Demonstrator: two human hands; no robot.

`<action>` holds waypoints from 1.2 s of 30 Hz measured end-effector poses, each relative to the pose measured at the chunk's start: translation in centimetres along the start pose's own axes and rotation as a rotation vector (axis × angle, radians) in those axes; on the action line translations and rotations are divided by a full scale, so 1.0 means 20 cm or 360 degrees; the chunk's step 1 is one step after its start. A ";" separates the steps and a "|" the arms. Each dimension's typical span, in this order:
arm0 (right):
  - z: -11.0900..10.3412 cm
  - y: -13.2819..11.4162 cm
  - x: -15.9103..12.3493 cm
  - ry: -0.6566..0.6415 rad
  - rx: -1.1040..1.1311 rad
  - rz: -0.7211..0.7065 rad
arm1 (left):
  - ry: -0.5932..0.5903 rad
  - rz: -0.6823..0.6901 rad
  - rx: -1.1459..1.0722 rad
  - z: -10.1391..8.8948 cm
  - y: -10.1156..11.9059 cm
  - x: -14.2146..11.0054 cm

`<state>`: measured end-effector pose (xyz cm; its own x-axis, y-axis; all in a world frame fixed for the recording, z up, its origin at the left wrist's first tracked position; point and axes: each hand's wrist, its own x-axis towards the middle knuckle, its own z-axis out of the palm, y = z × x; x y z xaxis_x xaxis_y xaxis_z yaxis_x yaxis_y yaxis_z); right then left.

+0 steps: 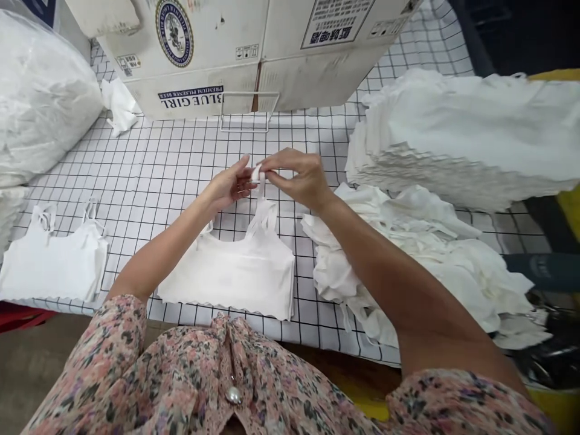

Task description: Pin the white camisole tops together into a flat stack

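A worktop (167,163) covered in white cloth with a black grid carries everything. Toward its far edge stands a large white carton (217,48), its BLUE GIRL print upside down. Near the right edge lies a heap of loose white garments (430,260), and beyond it, toward the far right corner, a tall stack of white fabric pieces (471,133). A bulging plastic bag (40,96) sits toward the far left corner.

At the middle of the near edge a white strappy top (231,272) lies flat, its hem toward the person; more white tops (54,266) lie at the near left corner. The right hand (299,172) pinches the top's right-side strap (261,187) between thumb and fingertips, lifting it away from the body. The left hand (229,184) is just beside that strap, fingers loosely curled — whether they grip it, I cannot tell. A thin white wire frame (244,130) stands close before the carton. Smallest of all — apart from the strap — is a crumpled white cloth (121,109) beside the bag.
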<state>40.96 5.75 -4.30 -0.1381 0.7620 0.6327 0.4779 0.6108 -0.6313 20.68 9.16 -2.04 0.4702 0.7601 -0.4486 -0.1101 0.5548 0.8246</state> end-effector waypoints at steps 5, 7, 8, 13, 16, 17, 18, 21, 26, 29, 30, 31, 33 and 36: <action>-0.08 -0.24 -0.14 -0.0121 -0.0213 -0.0236 | -0.0147 0.0259 0.0066 0.05 -0.02 -0.17; -0.11 -0.29 -0.19 -0.0030 -0.0272 -0.0303 | -0.0142 0.0246 0.0079 0.05 -0.03 -0.26; -0.12 -0.31 -0.21 0.0000 -0.0304 -0.0335 | -0.0155 0.0194 0.0081 0.05 -0.04 -0.30; -0.16 -0.37 -0.27 -0.0133 -0.0351 -0.0318 | -0.0305 -0.0067 0.0090 0.05 -0.08 -0.49; -0.17 -0.40 -0.31 -0.0189 -0.0295 -0.0260 | -0.0350 -0.0067 0.0113 0.07 -0.11 -0.57; -0.17 -0.41 -0.32 -0.0188 -0.0303 -0.0251 | -0.0346 -0.0064 0.0105 0.08 -0.12 -0.60; -0.18 -0.43 -0.33 -0.0177 -0.0316 -0.0246 | -0.0331 -0.0059 0.0088 0.10 -0.13 -0.62; -0.18 -0.50 -0.37 -0.0124 -0.0267 -0.0214 | -0.0253 0.0034 0.0111 0.13 -0.17 -0.67; -0.17 -0.64 -0.41 -0.0235 0.0319 0.0384 | -0.0136 0.0478 0.0416 0.19 -0.19 -0.74; -0.17 -0.64 -0.41 -0.0343 0.0476 0.0571 | -0.0087 0.0698 0.0628 0.24 -0.18 -0.78; -0.17 -0.64 -0.41 -0.0345 0.0468 0.0577 | -0.0072 0.0754 0.0712 0.25 -0.17 -0.79; -0.19 -0.63 -0.40 -0.0335 0.0446 0.0574 | -0.0055 0.0806 0.0794 0.27 -0.17 -0.80; -0.23 -0.63 -0.39 -0.0287 0.0374 0.0560 | -0.0037 0.0899 0.0941 0.29 -0.15 -0.80; -0.28 -0.65 -0.37 -0.0237 0.0286 0.0536 | -0.0053 0.1035 0.1030 0.32 -0.15 -0.78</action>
<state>40.71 -9.04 1.68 -0.1302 0.9406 0.3136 0.3607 0.3395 -0.8687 19.24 -6.42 4.67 0.5135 0.8404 0.1734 0.1452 -0.2843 0.9477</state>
